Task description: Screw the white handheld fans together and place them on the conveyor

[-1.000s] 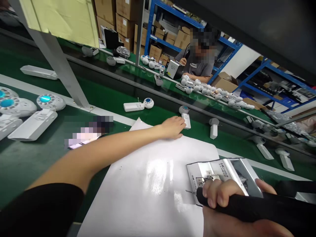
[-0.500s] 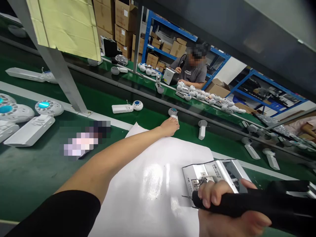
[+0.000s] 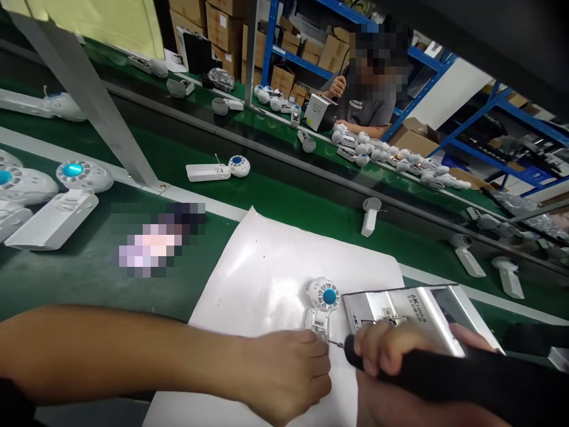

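My left hand (image 3: 291, 370) is closed round the lower part of a white device (image 3: 317, 320) over the white sheet (image 3: 249, 279). The round head of the device, with a blue centre, points away from me. My right hand (image 3: 395, 350) grips a black electric screwdriver (image 3: 427, 370). Its thin bit points left and reaches the device's side near my left fingers; whether it touches cannot be made out. Behind my right hand stands a silver screw feeder box (image 3: 413, 308), partly covered by that hand.
More white devices lie at the left (image 3: 57, 219) and on the green conveyor (image 3: 284, 196). A blurred-out object (image 3: 155, 243) is on the left. A slanted metal post (image 3: 93, 101) rises there. Across the line, a person (image 3: 367, 101) works beside many devices.
My left hand has come back from the conveyor to the white sheet, bringing a white device close to the screwdriver's tip. The view has shifted somewhat.
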`<action>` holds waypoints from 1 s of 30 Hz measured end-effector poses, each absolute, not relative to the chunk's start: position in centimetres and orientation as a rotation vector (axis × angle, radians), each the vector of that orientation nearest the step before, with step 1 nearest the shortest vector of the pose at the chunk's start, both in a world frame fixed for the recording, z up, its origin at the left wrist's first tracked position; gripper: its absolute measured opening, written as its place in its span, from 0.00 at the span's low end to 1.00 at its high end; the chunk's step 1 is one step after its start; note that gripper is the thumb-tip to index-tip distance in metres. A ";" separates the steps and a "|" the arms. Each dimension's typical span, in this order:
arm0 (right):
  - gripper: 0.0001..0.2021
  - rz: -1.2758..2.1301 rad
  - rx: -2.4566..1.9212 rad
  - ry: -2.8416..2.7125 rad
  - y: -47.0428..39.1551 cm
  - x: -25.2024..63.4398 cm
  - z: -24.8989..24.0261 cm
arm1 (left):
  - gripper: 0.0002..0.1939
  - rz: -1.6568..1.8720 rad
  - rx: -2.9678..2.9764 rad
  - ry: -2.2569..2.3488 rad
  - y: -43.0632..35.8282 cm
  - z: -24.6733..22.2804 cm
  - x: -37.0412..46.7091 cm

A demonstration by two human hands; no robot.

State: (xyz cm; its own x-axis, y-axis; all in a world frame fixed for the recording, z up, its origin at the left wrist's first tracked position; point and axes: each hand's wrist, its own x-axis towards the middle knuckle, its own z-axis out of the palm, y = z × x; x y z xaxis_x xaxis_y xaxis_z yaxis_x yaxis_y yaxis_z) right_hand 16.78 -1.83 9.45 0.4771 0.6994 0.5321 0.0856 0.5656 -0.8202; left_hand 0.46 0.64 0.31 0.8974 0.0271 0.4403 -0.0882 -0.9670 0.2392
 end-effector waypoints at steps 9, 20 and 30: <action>0.33 0.510 -0.937 -1.055 1.8 14.0 7.7 | 0.08 0.699 2.760 -0.022 0.8 -0.1 0.8; 0.24 0.582 -0.895 -1.071 2.5 12.7 4.9 | 0.10 0.610 2.713 0.038 0.6 0.3 0.6; 0.27 0.371 -0.879 -1.126 1.0 14.5 7.4 | 0.06 0.666 2.716 0.034 0.7 0.4 0.6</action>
